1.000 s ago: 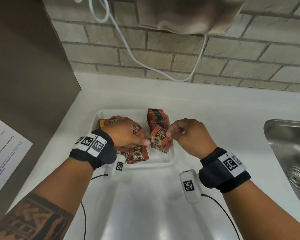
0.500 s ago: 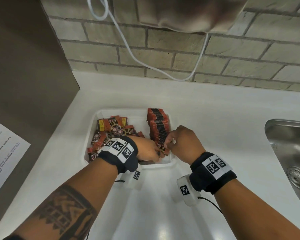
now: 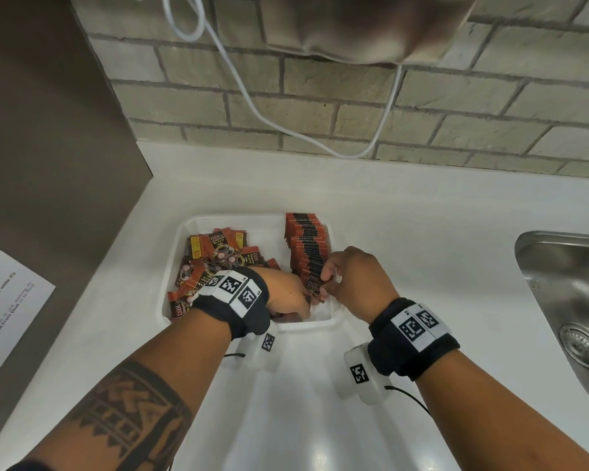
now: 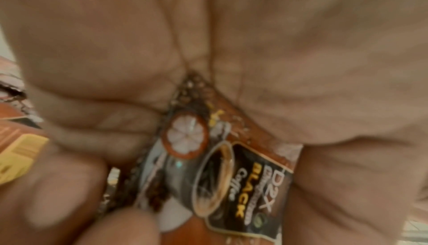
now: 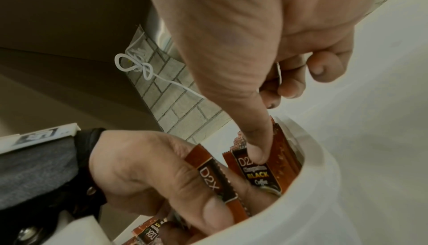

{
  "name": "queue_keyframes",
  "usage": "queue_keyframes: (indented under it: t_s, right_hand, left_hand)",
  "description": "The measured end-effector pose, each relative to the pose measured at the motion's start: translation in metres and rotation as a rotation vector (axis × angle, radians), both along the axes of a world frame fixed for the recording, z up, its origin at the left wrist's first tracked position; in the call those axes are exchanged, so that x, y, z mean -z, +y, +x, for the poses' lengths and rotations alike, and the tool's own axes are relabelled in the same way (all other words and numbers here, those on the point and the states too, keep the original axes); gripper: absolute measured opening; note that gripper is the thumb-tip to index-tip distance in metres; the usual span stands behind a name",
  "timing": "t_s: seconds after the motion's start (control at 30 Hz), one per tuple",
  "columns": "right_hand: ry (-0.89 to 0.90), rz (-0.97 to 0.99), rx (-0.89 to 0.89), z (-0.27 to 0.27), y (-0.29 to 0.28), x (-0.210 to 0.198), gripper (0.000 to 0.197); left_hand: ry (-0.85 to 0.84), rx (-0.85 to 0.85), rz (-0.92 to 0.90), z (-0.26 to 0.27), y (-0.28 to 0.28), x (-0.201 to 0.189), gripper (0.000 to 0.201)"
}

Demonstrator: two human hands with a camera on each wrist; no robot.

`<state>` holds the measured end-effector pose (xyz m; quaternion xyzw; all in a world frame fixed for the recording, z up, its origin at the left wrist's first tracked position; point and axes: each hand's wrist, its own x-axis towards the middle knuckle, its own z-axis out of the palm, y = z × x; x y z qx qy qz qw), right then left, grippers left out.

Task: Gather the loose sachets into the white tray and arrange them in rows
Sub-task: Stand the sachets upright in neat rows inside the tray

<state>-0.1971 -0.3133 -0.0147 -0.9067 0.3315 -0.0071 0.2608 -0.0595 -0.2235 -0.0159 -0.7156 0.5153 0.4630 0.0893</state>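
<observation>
A white tray [image 3: 336, 317] sits on the white counter. Along its right side stands a row of red and black coffee sachets [image 3: 306, 244] on edge. A loose pile of sachets [image 3: 218, 258] fills its left half. My right hand [image 3: 324, 279] pinches a sachet [image 5: 258, 173] at the near end of the row, thumb pressed on its face. My left hand [image 3: 305, 305] reaches in beside it at the tray's near right corner. It grips another sachet [image 4: 220, 168] between thumb and curled fingers, seen also as the left hand's sachet [image 5: 216, 179] in the right wrist view.
A steel sink [image 3: 565, 294] lies to the right. A white cable [image 3: 252, 107] hangs on the brick wall behind, under a beige cloth [image 3: 354, 25]. A brown panel [image 3: 48, 130] and a printed sheet [image 3: 7, 317] border the left.
Both hands have dropped from above the tray into its near right corner. The sachet held up between them now stands at the near end of the row.
</observation>
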Motion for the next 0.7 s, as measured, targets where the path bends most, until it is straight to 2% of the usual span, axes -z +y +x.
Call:
queue_keyframes:
  t_s: [0.27, 0.57, 0.7]
  right_hand:
    - [-0.001, -0.002, -0.001, -0.0003, -0.0003, 0.0036, 0.026]
    - [-0.003, -0.029, -0.002, -0.0005, -0.0002, 0.0029, 0.026]
    - [0.012, -0.025, 0.005, 0.0012, 0.0004, 0.0018, 0.024]
  left_hand:
    - [-0.013, -0.022, -0.008, -0.0011, 0.0023, -0.0003, 0.042]
    - [-0.03, -0.037, -0.023, 0.0029, 0.0077, 0.0002, 0.057]
    - [-0.03, -0.059, -0.046, 0.0018, 0.0069, -0.0007, 0.042]
